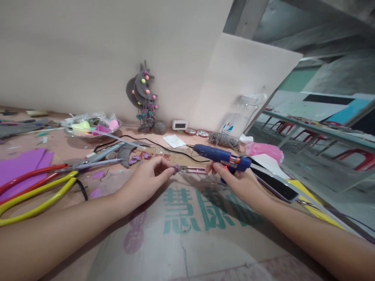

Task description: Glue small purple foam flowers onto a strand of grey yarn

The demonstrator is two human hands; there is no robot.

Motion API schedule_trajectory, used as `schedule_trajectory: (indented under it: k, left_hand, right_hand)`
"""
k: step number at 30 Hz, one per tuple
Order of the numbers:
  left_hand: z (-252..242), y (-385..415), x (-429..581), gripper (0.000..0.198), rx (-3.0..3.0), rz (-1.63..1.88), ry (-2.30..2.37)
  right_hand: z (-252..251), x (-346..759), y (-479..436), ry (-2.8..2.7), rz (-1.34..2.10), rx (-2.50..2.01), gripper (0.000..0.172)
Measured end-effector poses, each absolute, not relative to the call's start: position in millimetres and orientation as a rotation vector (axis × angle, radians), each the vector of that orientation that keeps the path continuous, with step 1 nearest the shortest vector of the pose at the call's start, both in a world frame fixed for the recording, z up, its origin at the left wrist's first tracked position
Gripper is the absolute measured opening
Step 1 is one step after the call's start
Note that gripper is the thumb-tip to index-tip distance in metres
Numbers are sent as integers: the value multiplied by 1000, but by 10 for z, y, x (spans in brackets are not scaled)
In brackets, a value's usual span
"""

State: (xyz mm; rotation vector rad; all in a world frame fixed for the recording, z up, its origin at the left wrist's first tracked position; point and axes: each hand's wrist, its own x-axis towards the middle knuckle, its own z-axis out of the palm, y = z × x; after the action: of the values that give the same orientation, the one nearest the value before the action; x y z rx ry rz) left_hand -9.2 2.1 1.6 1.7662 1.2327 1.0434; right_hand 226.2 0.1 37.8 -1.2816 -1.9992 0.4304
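My left hand [158, 169] is closed in a pinch on a small purple piece [176, 168], perhaps felt or foam, above the cardboard. My right hand [233, 175] is wrapped round a blue hot glue gun [215, 156]; its nozzle points left and a red light glows by the handle. A long clear glue stick [272, 177] sticks out of its back. Between my hands lies a slim pink-handled tool [195, 170], its metal tip close to the purple piece. Whether my right fingertips touch its end, I cannot tell.
Red-handled [26, 179] and yellow-handled pliers [43, 199] lie left, by purple sheets [17, 164]. Behind stand a bowl [92, 134] of bright materials, a grey moon ornament [143, 89], a small clock [179, 125] and a clear bottle [238, 117]. A black cord [155, 142] crosses the table.
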Motion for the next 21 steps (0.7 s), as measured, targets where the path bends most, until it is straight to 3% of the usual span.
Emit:
schedule_trajectory:
  k: [9,14,21]
  left_hand:
    - [31,5,-72,14,1776,1069,1179]
    - [-6,34,-81,16,1807,1029,1215]
    - [-3,47,-77,16,1779,1005,1213]
  right_hand:
    - [647,2109,464,-2009,368,-1421,32]
    - [456,2024,1173,-2080,351,-1602,42]
    - [116,1913,1624,-2085,264,-1709,39]
